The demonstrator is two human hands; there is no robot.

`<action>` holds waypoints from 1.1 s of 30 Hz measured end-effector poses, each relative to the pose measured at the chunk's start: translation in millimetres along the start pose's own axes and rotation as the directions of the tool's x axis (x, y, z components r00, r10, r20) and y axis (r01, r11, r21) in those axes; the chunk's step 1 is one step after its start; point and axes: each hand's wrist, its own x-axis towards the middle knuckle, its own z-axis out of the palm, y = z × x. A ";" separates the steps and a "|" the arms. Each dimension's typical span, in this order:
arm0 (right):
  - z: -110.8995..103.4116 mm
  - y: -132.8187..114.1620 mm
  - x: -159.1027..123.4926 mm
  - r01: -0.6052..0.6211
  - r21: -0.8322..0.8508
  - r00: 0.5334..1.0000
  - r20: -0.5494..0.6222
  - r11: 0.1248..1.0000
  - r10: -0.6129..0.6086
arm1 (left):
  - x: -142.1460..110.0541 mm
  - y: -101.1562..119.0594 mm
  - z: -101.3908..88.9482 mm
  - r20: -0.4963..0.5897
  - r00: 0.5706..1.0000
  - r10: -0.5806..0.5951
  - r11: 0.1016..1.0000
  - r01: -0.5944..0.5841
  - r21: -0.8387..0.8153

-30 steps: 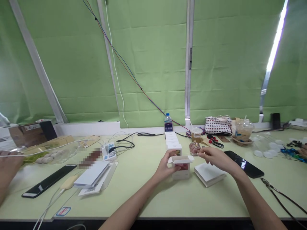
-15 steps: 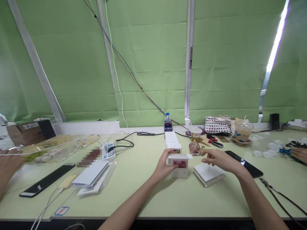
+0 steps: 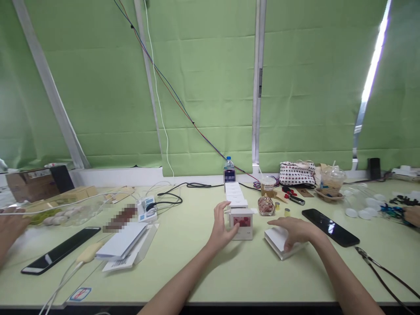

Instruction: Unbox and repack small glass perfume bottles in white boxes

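Note:
A small white box with a red picture on its front (image 3: 242, 223) stands closed on the pale green table (image 3: 203, 267), at the near end of a row of like white boxes (image 3: 234, 192). My left hand (image 3: 222, 227) rests against the box's left side, thumb low and fingers raised apart. My right hand (image 3: 292, 229) lies flat, fingers spread, on a stack of flat white cards (image 3: 280, 243) to the right of the box. A small round glass bottle (image 3: 266, 205) stands just behind.
A black phone (image 3: 330, 221) lies right of the cards, another phone (image 3: 59, 251) at the left beside white envelopes (image 3: 123, 240) and a power strip (image 3: 147, 208). A water bottle (image 3: 229, 170), drink cups, a patterned pouch (image 3: 297, 173) and black pliers (image 3: 377, 262) crowd the back and right. Other people's hands show at both edges.
The box's top flaps were open; they are now folded shut. My right hand left the box and dropped onto the white cards. My left hand loosened against the box's side.

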 end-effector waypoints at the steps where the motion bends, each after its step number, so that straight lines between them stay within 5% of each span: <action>1: 1.7 -1.3 2.8 -0.009 -0.011 1.000 0.017 1.000 0.009 | -2.6 -1.2 0.2 -0.043 0.997 0.064 0.997 -0.062 0.034; 4: 6.9 -4.0 10.3 -0.046 -0.025 0.999 0.017 0.999 0.047 | -13.6 -5.4 2.2 -0.117 0.946 0.302 0.950 -0.288 0.120; 7: 11.6 -4.0 17.4 -0.066 -0.034 0.997 -0.044 0.997 0.064 | -24.5 -0.2 7.7 0.148 0.891 0.430 0.888 -0.446 0.107; 10: 14.9 -2.5 23.0 -0.082 -0.054 0.993 -0.091 0.995 0.077 | -29.3 17.3 17.5 0.547 0.702 0.456 0.814 -0.577 0.061; 12: 16.0 -1.5 25.2 -0.096 -0.069 0.990 -0.107 0.993 0.088 | -29.0 28.0 25.7 0.669 0.570 0.476 0.740 -0.671 0.046; 14: 16.7 -0.7 26.3 -0.112 -0.077 0.988 -0.115 0.991 0.102 | -27.4 33.1 33.9 0.720 0.500 0.482 0.694 -0.719 0.034; 20: 19.9 4.6 30.2 -0.079 -0.048 0.990 -0.122 0.996 0.073 | -22.2 28.3 57.3 0.755 0.404 0.517 0.584 -0.811 0.035; 22: 20.5 7.1 31.4 -0.057 -0.027 0.991 -0.122 0.998 0.053 | -21.5 29.3 67.7 0.731 0.441 0.521 0.565 -0.820 0.091; 27: 14.8 10.6 26.5 0.041 0.055 0.990 -0.136 0.998 -0.033 | -22.8 35.9 92.1 0.631 0.670 0.391 0.657 -0.684 0.318; 33: 7.4 12.0 15.8 0.180 0.191 0.979 -0.127 0.965 -0.158 | -26.1 27.1 91.2 0.623 0.698 0.354 0.723 -0.627 0.291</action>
